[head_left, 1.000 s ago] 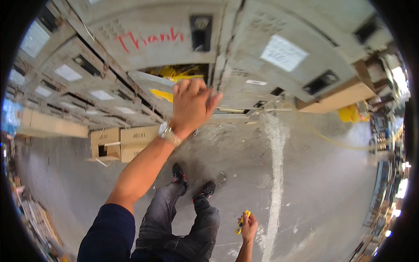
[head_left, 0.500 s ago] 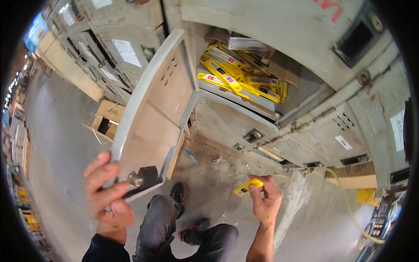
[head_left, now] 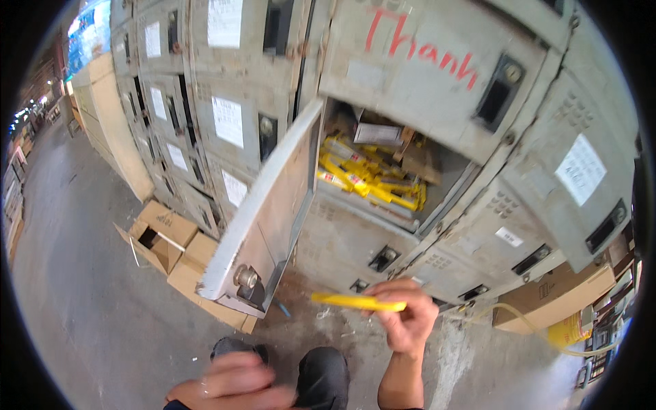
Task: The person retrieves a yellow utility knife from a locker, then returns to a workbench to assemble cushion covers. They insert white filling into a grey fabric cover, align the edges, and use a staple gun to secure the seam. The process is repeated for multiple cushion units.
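My right hand (head_left: pixel 408 316) pinches a narrow, flat yellow packet (head_left: pixel 352 301) between thumb and fingers, in front of the lower locker doors. Low at the front, my left hand (head_left: pixel 236 384) is blurred by motion; its fingers look stretched out and nothing shows in them. Beyond it, a grey locker door (head_left: pixel 270 212) stands swung out, with a round lock (head_left: pixel 246 276) near its free corner. Inside the opened compartment lies a heap of similar yellow packets (head_left: pixel 359 176), beside a white-labelled box (head_left: pixel 378 134) and brown cardboard (head_left: pixel 420 160).
Closed grey lockers (head_left: pixel 410 58) surround the compartment, some bearing paper labels. Cardboard boxes (head_left: pixel 198 256) sit on the floor left of the open door. A larger carton (head_left: pixel 553 294), a yellow bucket (head_left: pixel 568 329) and a pale hose (head_left: pixel 523 316) are at the right.
My left hand has let go of the locker door and dropped toward my legs. The view has swung upward and left. My right hand still holds the yellow packet, now turned nearly edge-on.
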`<state>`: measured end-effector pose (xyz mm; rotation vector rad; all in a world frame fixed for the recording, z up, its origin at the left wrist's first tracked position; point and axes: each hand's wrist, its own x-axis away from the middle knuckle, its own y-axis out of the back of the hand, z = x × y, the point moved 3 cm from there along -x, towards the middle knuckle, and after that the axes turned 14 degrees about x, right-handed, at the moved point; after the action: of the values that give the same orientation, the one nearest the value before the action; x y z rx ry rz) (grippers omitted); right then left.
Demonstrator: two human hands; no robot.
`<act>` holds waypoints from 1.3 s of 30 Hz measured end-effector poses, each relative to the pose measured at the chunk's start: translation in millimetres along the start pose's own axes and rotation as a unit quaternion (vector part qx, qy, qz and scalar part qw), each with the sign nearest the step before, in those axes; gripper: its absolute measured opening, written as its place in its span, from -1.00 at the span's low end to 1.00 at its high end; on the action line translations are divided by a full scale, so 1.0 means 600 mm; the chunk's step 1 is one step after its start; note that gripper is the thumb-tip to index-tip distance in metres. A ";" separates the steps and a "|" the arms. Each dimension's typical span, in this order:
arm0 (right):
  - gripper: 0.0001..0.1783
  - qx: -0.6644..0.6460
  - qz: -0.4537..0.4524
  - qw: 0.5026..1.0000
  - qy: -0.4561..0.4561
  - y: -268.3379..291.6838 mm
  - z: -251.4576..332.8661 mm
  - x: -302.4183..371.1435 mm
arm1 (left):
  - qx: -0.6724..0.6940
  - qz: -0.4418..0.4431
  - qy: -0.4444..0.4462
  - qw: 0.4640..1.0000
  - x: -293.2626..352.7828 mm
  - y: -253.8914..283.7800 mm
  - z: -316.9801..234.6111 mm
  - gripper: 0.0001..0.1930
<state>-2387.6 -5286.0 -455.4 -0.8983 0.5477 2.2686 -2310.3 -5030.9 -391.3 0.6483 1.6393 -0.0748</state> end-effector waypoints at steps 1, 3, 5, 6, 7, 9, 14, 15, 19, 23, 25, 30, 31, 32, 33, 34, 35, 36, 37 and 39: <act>-0.79 0.012 0.051 0.998 0.040 -0.001 0.021 -0.012 | 0.058 -0.008 0.101 0.993 -0.035 -0.040 0.012 -0.88; -0.77 -0.037 0.062 0.997 -0.002 0.011 0.057 -0.034 | 0.076 0.064 0.194 0.976 -0.052 -0.093 0.038 -0.35; -0.67 -0.036 0.115 0.993 0.016 0.019 0.056 -0.070 | 0.112 0.052 0.344 0.931 -0.030 -0.134 0.082 -0.44; -0.54 -0.020 0.170 0.985 0.017 0.029 0.033 -0.084 | 0.125 0.048 0.363 0.922 -0.011 -0.146 0.100 -0.46; -0.56 -0.020 0.122 0.989 -0.080 0.032 -0.014 -0.095 | 0.139 0.046 0.381 0.913 0.010 -0.160 0.118 -0.47; -0.59 0.131 0.091 0.983 -0.090 0.015 -0.058 -0.186 | 0.157 0.036 0.390 0.906 0.055 -0.179 0.141 -0.47; -0.58 0.646 0.121 0.751 -0.066 0.001 -0.185 -0.409 | 0.270 0.122 0.370 0.881 0.196 -0.236 0.183 -0.43; -0.56 0.679 0.116 0.724 -0.042 0.004 -0.202 -0.434 | 0.262 0.148 0.376 0.877 0.212 -0.242 0.183 -0.43; -0.52 0.768 0.084 0.633 0.048 0.006 -0.279 -0.517 | 0.258 0.165 0.354 0.884 0.266 -0.262 0.187 -0.43; -0.52 0.788 0.039 0.610 0.071 0.015 -0.328 -0.563 | 0.195 0.233 0.345 0.888 0.260 -0.238 0.186 -0.49; -0.52 0.782 0.022 0.618 0.085 0.005 -0.346 -0.578 | 0.211 0.147 0.331 0.908 0.254 -0.210 0.191 -0.51; -0.51 0.766 -0.008 0.633 0.114 -0.014 -0.381 -0.578 | 0.172 0.178 0.317 0.916 0.328 -0.204 0.218 -0.40; -0.51 0.762 -0.016 0.636 0.119 0.002 -0.377 -0.575 | 0.175 0.173 0.316 0.916 0.331 -0.205 0.214 -0.41; -0.51 0.761 -0.018 0.637 0.124 0.011 -0.379 -0.568 | 0.183 0.167 0.321 0.914 0.324 -0.205 0.209 -0.42; -0.51 0.755 -0.020 0.642 0.131 0.025 -0.377 -0.559 | 0.193 0.162 0.324 0.912 0.316 -0.207 0.204 -0.43; -0.51 0.749 -0.022 0.648 0.133 0.043 -0.374 -0.552 | 0.195 0.158 0.313 0.916 0.306 -0.210 0.199 -0.43; -0.51 0.739 -0.014 0.660 0.134 0.043 -0.376 -0.538 | 0.197 0.153 0.311 0.917 0.283 -0.201 0.193 -0.43; -0.51 0.720 -0.012 0.685 0.106 0.038 -0.365 -0.525 | 0.192 0.147 0.302 0.922 0.265 -0.199 0.192 -0.43; -0.52 0.722 -0.001 0.687 0.085 0.034 -0.354 -0.508 | 0.184 0.144 0.316 0.920 0.261 -0.205 0.192 -0.46; -0.53 0.728 0.015 0.684 0.043 0.041 -0.321 -0.474 | 0.170 0.137 0.335 0.917 0.253 -0.224 0.185 -0.50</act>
<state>-2154.7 -5527.8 -379.0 -0.0940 1.9548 1.0604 -2276.0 -5133.0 -595.8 1.2680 2.1939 0.0788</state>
